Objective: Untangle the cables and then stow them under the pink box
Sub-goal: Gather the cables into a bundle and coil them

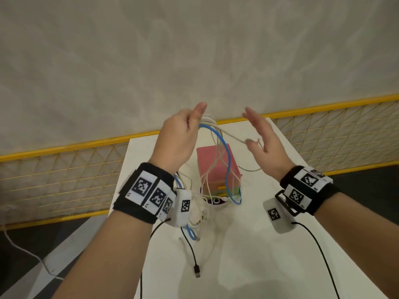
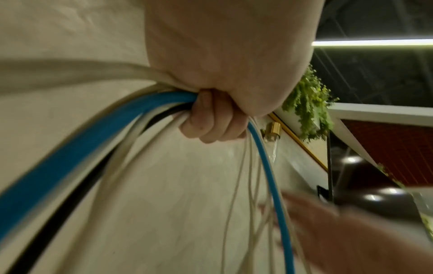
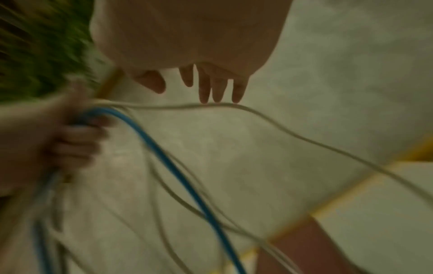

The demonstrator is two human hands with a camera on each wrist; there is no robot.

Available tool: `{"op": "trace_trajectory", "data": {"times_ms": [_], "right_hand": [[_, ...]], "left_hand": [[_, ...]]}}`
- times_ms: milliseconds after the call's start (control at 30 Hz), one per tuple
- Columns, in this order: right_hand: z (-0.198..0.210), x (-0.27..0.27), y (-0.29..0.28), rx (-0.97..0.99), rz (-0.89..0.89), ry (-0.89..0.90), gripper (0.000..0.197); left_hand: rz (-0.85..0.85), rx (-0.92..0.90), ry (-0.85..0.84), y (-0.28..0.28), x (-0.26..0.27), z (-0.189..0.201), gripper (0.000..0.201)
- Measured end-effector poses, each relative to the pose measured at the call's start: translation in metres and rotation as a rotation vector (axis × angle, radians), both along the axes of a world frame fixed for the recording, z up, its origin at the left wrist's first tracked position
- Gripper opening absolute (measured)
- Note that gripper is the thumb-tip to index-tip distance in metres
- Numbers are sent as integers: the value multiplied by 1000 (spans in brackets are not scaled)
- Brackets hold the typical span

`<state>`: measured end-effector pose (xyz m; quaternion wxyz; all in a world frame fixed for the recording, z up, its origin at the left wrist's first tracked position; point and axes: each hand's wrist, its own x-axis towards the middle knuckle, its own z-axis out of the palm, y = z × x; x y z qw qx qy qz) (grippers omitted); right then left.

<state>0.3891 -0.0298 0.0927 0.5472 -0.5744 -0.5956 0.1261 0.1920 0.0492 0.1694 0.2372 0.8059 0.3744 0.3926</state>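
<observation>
We found no brand or readable word anywhere; the only markings were black-and-white square code tags on the black wristbands (image 1: 151, 192) and on the small white camera pods strapped beside them.

The pink rectangular box (image 1: 216, 162) stood on the white tabletop (image 1: 269, 244), its long axis running away from us, its near face showing coloured drawer fronts with yellow pulls. Above the box, our left hand (image 1: 177, 137) was raised with its fingers (image 2: 208, 118) curled tight round a bunch of cables: one thick blue cable (image 1: 224, 147), several thin white cables (image 1: 212, 169) and, in the left wrist view, a black one (image 2: 70, 200). The blue cable arched from that fist over the top of the box and dropped past its near face, long axis mostly vertical, looping back up just in front of the box. The white cables hung in the same way across the box top and front, with more slack heaped on the table just left of the box's near end.

To the right of the box and above it, our right hand (image 1: 263, 139) was held with straight, spread fingers (image 3: 218, 89); one white strand (image 3: 281, 126) ran from the left fist across their tips, and we could not tell whether the thumb pinched it.

A black USB plug (image 1: 197, 271) lay on the table nearer us than the box, pointing toward us
</observation>
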Motion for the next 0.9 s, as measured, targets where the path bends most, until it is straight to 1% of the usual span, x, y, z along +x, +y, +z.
{"op": "trace_trajectory", "data": {"times_ms": [33,67,100,133,167,200,267,300,333,367,400,433,467,500,533,567,633,667,700,733,767,800,833,867,900], "right_hand": [[19,-11,0,48,24,-128,68],[35,-22,1,54,49,-271,69],[48,-32,4,12,76,-404,70],[58,-41,7,-63,99,-516,68],[63,-48,11,-132,108,-598,60],[65,-55,14,-162,95,-652,48],[63,-64,20,-157,22,-732,24],[63,-66,22,-163,0,-764,18],[62,-66,25,-189,-5,-761,16],[64,-64,27,-227,-15,-720,16],[66,-59,29,-260,-28,-659,18],[69,-53,31,-260,-60,-580,24],[72,-45,33,-221,-111,-494,29],[73,-36,33,-183,-160,-415,33],[72,-28,31,-170,-187,-370,35],[68,-23,29,-199,-203,-367,34],[52,-17,26,-305,-210,-455,25],[46,-16,24,-377,-215,-506,22],[44,-16,21,-463,-225,-563,29],[42,-16,18,-563,-234,-640,48],[40,-18,15,-617,-235,-740,70],[40,-24,13,-595,-240,-853,86],[40,-33,11,-512,-229,-961,94],[38,-42,12,-411,-187,-1046,96],[34,-50,14,-320,-133,-1086,92]], "left_hand": [[-8,6,34,-2,3,-2,50],[-25,9,55,-5,6,-3,52],[-49,12,65,-8,8,-4,60],[-75,15,74,-12,10,-4,73],[-94,15,93,-14,12,-5,84],[-105,15,115,-15,13,-5,92],[-119,5,151,-16,14,-5,100],[-145,-12,153,-16,14,-6,99],[-200,-50,122,-15,12,-7,94],[-272,-121,53,-12,8,-11,86],[-328,-210,-23,-10,3,-16,79],[-353,-291,-61,-8,-3,-24,72],[-352,-352,-51,-7,-9,-33,60],[-340,-378,-12,-7,-14,-43,41],[-320,-370,40,-9,-18,-51,20],[-294,-351,81,-10,-20,-58,8],[-228,-275,148,-8,-18,-66,21],[-185,-244,180,-5,-15,-66,24],[-149,-217,224,-2,-11,-65,24],[-122,-194,272,2,-7,-64,22],[-97,-182,317,6,-2,-64,20],[-81,-171,348,7,3,-62,19],[-78,-158,367,7,8,-60,20],[-89,-138,376,5,14,-58,21],[-108,-112,380,2,18,-55,21]]}}
